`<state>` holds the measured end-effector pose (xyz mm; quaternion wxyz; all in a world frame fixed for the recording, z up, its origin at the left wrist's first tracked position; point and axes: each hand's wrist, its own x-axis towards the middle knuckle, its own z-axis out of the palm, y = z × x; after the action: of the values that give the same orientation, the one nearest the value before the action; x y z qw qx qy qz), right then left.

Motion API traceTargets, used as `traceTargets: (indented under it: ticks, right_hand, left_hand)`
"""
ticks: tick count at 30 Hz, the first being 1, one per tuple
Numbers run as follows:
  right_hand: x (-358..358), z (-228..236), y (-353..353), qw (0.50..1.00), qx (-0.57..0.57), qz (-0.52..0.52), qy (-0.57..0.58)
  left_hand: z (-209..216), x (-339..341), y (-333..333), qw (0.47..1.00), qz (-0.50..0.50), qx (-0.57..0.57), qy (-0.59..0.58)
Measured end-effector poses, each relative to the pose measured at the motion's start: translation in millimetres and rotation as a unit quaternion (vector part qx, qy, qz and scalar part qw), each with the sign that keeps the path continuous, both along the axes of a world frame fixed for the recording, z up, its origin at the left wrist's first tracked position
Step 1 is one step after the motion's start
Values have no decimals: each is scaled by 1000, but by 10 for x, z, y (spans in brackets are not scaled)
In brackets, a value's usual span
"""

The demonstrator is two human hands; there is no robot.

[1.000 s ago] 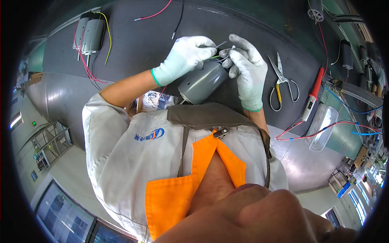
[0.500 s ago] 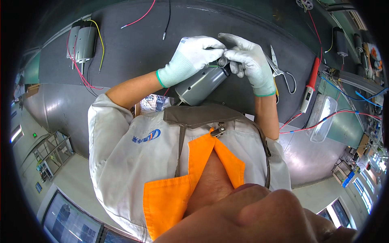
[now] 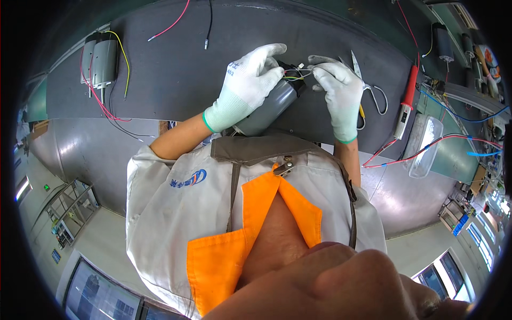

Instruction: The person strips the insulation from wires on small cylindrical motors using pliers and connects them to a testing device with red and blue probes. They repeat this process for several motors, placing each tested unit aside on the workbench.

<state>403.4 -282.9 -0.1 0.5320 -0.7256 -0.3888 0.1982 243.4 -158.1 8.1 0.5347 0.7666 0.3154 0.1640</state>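
Note:
A grey cylindrical motor lies slanted on the dark bench in front of my chest. My left hand, in a white knit glove with a green cuff, grips its far end; some of its fingers are hidden behind the motor. Thin wires, one of them yellow-green, come out at that end beside a small white connector. At the loop of these wires, my gloved right hand pinches with thumb and forefinger. The exact contact at the fingertips is too small to make out.
Scissors and a yellow-handled tool lie right of my right hand. Farther right are a red-and-white pen-like tool with a cable and a clear plastic tray. More motors stand far left; loose leads lie ahead.
My hands, together at the motor's end before, have drawn apart. The right has shifted slightly right, and the wires and white connector now show between them.

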Motion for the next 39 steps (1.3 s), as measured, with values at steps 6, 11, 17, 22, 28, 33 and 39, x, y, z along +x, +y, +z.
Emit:
traceTargets:
  ticks: [6,11,17,22,28,33,39]
  right_hand:
    - [277,-394,-95,989,39,-93,-109]
    - [338,-473,191,993,47,-103,-40]
    - [409,-423,192,861,216,73,455]
    - [4,80,-28,899,67,40,431]
    - [249,88,248,897,62,77,431]
    - [185,34,591,896,81,83,428]
    - [723,-178,-536,921,-147,-171,-318]
  left_hand:
    - [-203,-21,-70,973,-13,210,-99]
    - [-4,51,-114,917,-100,383,-52]
    - [-182,151,47,903,-144,401,-50]
    - [-90,156,273,808,-326,491,-4]
    - [-73,152,347,774,-415,478,-18]
    - [26,123,290,762,-375,527,11]
    - [126,125,418,871,-284,402,-12]
